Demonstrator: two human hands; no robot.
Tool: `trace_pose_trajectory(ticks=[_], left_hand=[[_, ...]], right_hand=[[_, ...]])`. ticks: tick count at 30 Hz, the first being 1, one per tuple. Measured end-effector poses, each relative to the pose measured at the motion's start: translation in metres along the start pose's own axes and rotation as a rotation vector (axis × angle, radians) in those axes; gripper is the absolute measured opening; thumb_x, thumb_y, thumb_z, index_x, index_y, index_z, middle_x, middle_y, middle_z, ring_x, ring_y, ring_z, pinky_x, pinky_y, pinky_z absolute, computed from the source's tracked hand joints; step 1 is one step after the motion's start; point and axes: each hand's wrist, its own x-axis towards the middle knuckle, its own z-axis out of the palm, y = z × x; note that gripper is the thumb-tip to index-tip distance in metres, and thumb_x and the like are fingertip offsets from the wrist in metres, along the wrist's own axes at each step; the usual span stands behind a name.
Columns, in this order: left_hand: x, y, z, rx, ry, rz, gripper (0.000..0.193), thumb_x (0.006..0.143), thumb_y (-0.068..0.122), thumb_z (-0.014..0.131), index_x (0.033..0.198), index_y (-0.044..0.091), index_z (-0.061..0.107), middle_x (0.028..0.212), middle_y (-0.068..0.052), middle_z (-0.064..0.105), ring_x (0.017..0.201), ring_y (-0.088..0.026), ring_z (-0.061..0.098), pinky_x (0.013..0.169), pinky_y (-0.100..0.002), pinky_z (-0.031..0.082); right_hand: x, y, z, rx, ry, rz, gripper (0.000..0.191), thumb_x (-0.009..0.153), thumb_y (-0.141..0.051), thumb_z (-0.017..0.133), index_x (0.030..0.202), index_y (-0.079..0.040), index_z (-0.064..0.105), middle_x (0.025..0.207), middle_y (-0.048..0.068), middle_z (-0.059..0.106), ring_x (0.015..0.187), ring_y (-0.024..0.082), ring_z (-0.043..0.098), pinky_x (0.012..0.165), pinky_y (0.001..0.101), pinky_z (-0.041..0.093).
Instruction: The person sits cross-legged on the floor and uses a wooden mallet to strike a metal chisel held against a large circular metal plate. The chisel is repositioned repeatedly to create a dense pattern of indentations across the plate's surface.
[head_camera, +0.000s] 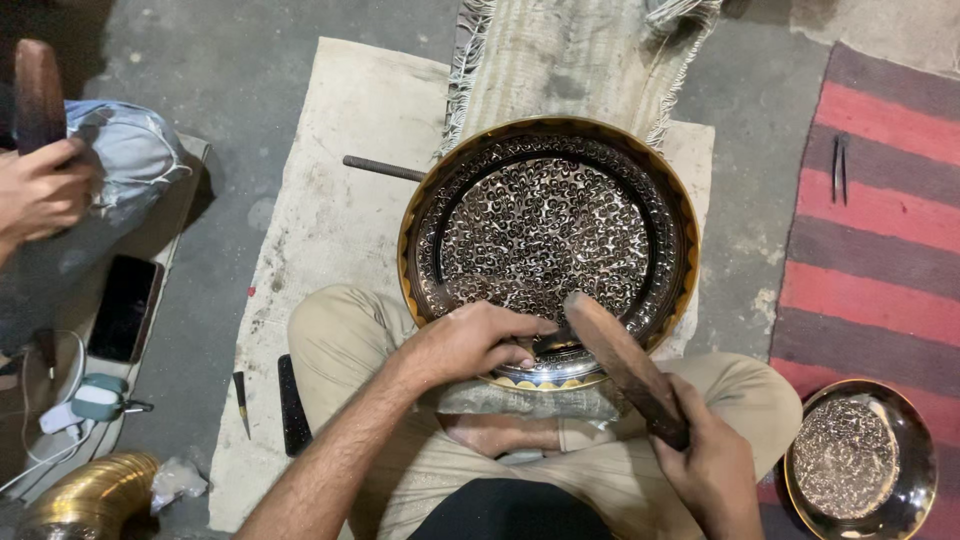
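Note:
A large round brass tray (548, 135) with dense dark engraved scrollwork rests tilted on my crossed legs. My left hand (470, 342) presses on its near rim with fingers closed around a small engraving tool that is mostly hidden. My right hand (712, 470) grips the handle of a wooden mallet (620, 362), whose head sits over the tool at the tray's near edge.
A second person's hand (42, 190) at far left holds a dark wooden tool. A phone (124, 308), charger and cables lie beside it. A smaller engraved bowl (860, 460) sits on the striped rug (880, 220) at right. A metal rod (383, 168) lies on the cloth mat.

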Motion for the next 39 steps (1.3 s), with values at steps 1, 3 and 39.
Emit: trace_pose_trajectory(ticks=[1,3,39], left_hand=[[0.001,0.000,0.000,0.001,-0.010,-0.017,0.046,0.087,0.024,0.074,0.133,0.017,0.068,0.122,-0.007,0.076,0.104,-0.022,0.077,0.094,-0.037,0.060],[0.001,0.000,0.000,-0.001,-0.019,-0.035,0.046,0.087,0.026,0.074,0.132,0.019,0.068,0.123,-0.006,0.076,0.104,-0.022,0.077,0.094,-0.037,0.061],[-0.034,0.012,-0.019,-0.331,0.309,-0.162,0.049,0.094,0.013,0.066,0.141,0.008,0.056,0.107,-0.007,0.080,0.101,-0.017,0.078,0.095,-0.035,0.061]], right_hand=[[-0.001,0.001,0.002,0.160,0.063,-0.042,0.064,0.077,-0.019,0.086,0.135,-0.017,0.059,0.099,0.016,0.074,0.089,0.029,0.073,0.079,0.0387,0.057],[-0.002,0.004,0.005,0.473,0.183,-0.126,0.049,0.079,-0.019,0.083,0.121,-0.014,0.059,0.094,0.015,0.069,0.081,0.030,0.070,0.076,0.0391,0.056],[0.052,-0.059,-0.001,0.801,0.299,-0.154,0.045,0.086,-0.001,0.079,0.122,-0.003,0.052,0.101,0.005,0.061,0.086,0.011,0.060,0.074,0.0264,0.051]])
